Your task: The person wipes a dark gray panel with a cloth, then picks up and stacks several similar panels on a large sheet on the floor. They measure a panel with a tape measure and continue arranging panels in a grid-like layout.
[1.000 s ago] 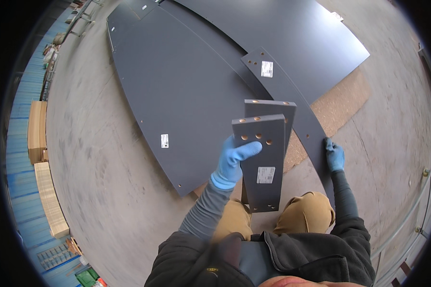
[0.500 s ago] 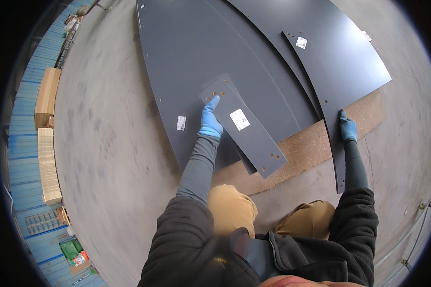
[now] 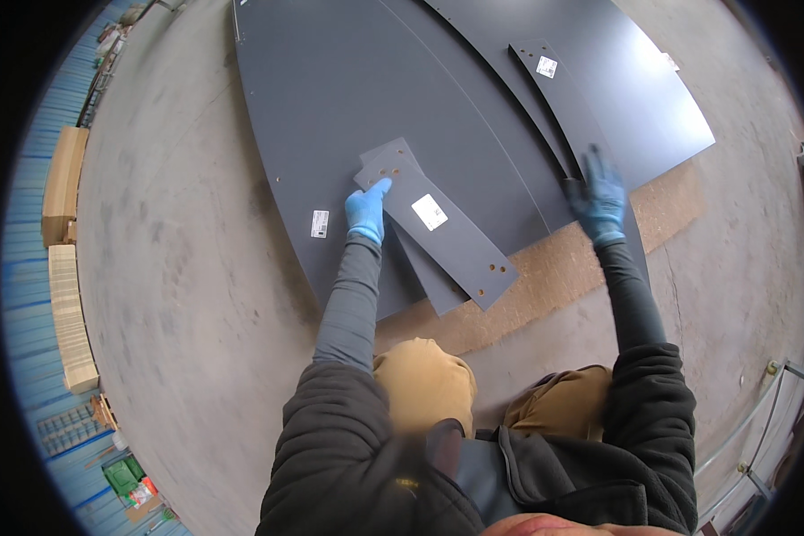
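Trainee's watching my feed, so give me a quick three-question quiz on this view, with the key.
1. Which hand holds the upper short grey panel?
2. True or false: the right hand is clenched in a fist.
3. The board jutting out past the large grey panels is: (a) blue, (b) brown, (c) white.

Key:
1. The left hand.
2. False; the right hand is open.
3. b.

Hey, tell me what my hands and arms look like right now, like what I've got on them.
Your left hand and right hand wear blue gloves, the right one looking darker toward its fingers. Wrinkled grey sleeves cover your forearms. Higher up come looser, dark jacket sleeves, bunched in folds.
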